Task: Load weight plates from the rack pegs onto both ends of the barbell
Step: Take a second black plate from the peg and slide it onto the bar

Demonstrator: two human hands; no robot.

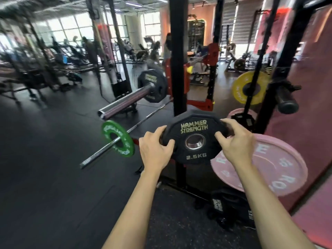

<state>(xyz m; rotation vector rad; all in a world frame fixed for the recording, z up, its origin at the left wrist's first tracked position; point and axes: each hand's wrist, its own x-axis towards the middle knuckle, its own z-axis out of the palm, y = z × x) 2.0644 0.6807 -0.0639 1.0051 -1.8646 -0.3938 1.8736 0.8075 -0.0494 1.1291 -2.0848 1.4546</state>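
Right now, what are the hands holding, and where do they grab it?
Both hands hold the black plate marked 2.5KG. The left hand grips its left rim, the right hand its right rim.

A commercial gym: black power rack (pixel 178 56), loaded barbell (pixel 125 103), plates on pegs (one pink (pixel 269 164)), treadmills by the windows (pixel 68 27).

We hold a plate (pixel 195 136) between our left hand (pixel 156 150) and right hand (pixel 235 141), before the rack post (pixel 178 54). Left of it lies the barbell (pixel 124 105); right, another plate (pixel 265 164) on a peg.
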